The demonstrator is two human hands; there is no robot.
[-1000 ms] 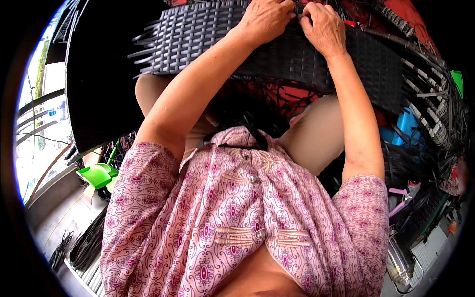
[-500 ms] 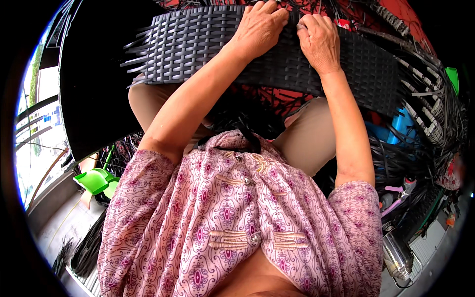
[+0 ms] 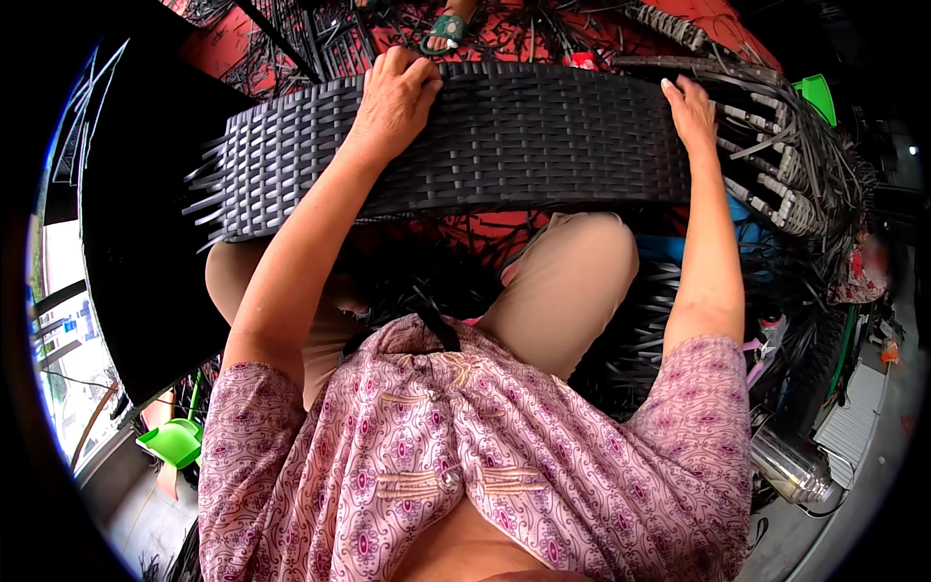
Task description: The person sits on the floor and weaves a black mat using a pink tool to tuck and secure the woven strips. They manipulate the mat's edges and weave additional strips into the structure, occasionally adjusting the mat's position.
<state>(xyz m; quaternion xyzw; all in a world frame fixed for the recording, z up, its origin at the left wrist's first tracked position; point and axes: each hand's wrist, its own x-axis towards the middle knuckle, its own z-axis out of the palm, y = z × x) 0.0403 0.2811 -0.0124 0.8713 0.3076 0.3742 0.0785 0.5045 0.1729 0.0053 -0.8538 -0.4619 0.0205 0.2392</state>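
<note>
A black woven wicker panel (image 3: pixel 543 131) lies across my knees, slightly curved, with loose strand ends sticking out at its left end. My left hand (image 3: pixel 396 105) is closed over the panel's far edge, left of the middle, fingers curled round the rim. At the far right corner of the panel is my right hand (image 3: pixel 691 114), its thumb apart from the other fingers; the fingertips are a little blurred. Under the panel my legs in beige trousers show.
Black strips litter the red ground cloth (image 3: pixel 218 48). Bundled strips (image 3: pixel 824 194) and a green scoop (image 3: pixel 815 97) lie at the right. A foot in a green sandal (image 3: pixel 446 34) is beyond the panel. Another green scoop (image 3: pixel 173 443) is at lower left, a metal flask (image 3: pixel 790 461) at lower right.
My hands have moved apart: the left leftward along the far edge, the right to the panel's right end. The panel appears lower and further left in view, with more ground visible beyond it.
</note>
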